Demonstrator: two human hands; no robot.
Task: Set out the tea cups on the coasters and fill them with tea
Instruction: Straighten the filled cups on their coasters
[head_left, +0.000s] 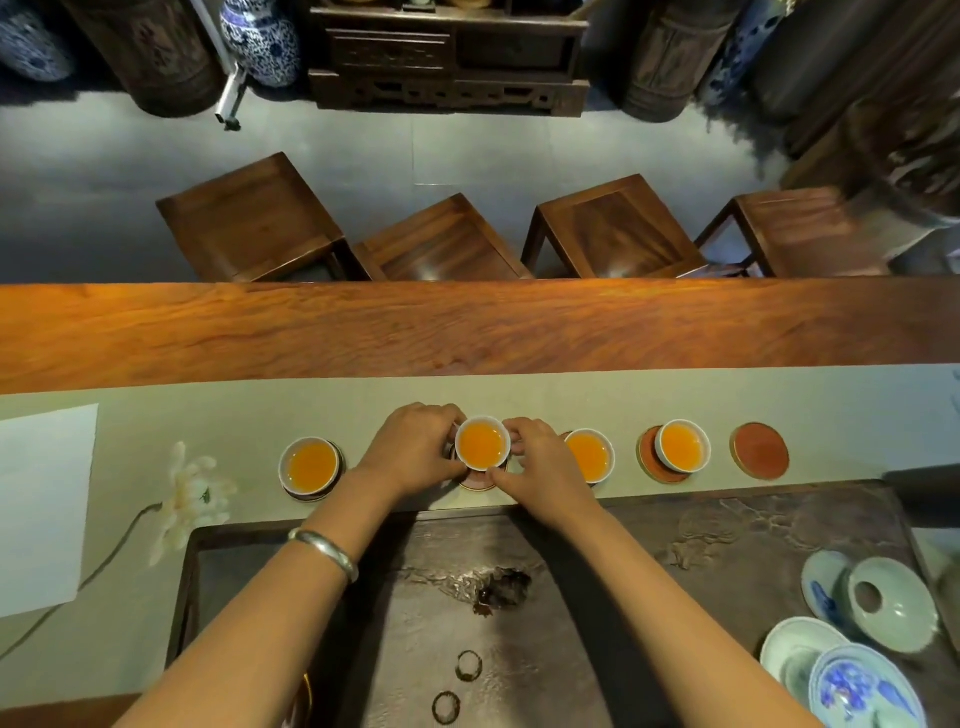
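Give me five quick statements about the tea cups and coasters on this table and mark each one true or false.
1. Both hands hold the same cup. True: the left hand and right hand grip the middle cup.
2. Four cups contain orange tea. True.
3. The rightmost coaster has a cup on it. False: it is bare.
4. The person wears a bracelet on the right wrist. False: the bracelet is on the left wrist.
5. The cup second from right sits centred on its coaster. False: it sits off-centre, towards the coaster's right edge.
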